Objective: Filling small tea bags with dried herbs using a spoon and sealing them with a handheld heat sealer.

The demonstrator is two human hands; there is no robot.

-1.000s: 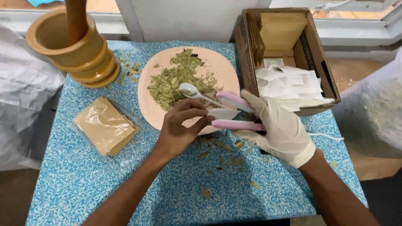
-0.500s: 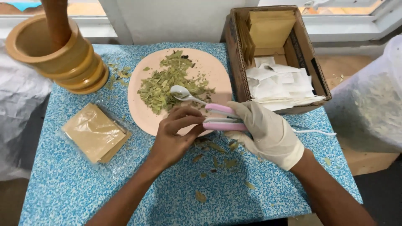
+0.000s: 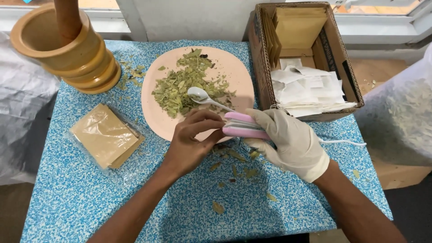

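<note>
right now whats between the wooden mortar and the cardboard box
The pink plate of dried leaves with a white spoon, seen in the head view.

We see a wooden mortar with pestle (image 3: 67,49) at the far left of the blue speckled tabletop (image 3: 81,198) | clear bag of tan paper sachets (image 3: 105,137) nearer | brown cardboard box (image 3: 265,58) of white sachets far right.

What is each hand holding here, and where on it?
The gloved right hand grips the pink clamp-shaped handheld sealer by its rear end. The bare left hand pinches at its front tip; anything between is hidden.
</note>
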